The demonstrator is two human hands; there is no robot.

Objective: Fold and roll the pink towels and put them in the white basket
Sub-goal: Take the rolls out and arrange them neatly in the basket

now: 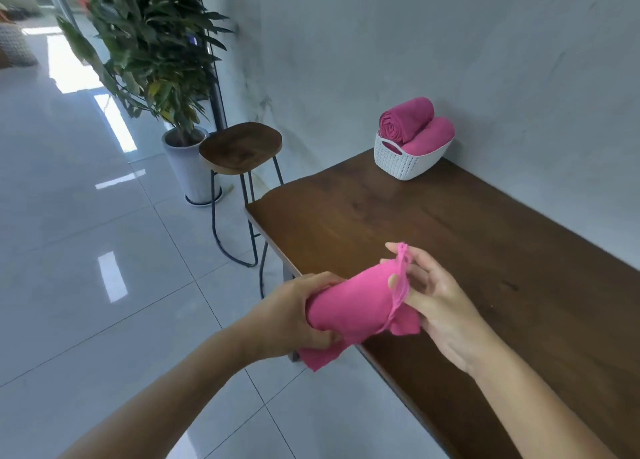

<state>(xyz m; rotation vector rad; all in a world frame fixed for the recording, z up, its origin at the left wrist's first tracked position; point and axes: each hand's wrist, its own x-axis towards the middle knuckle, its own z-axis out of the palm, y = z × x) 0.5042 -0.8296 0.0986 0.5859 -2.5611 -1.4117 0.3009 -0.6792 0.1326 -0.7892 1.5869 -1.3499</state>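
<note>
Wooden table (433, 223), basket (405, 162) upper right; your left hand (294, 315) clamps the towel (356, 306) roll while right fingers (420, 268) pinch its loose edge, keeping it tight

rolled pink towel (356, 303) midair; two rolls (415, 126) fill white basket (401, 164).

You face a pale grey wall (433, 43), faintly veined. A dark wood table (398, 223) runs along it on your right, long side against the wall. Just past the table's far end stands a stool (241, 147) with a wood seat and thin black metal legs. Behind the stool is a leafy plant (152, 43) in a tall white pot (188, 171), beside a dark upright post (216, 88). The floor (86, 268) is glossy light grey tile. Bright daylight patches reflect on it at your far left, where the room is blurred.
</note>
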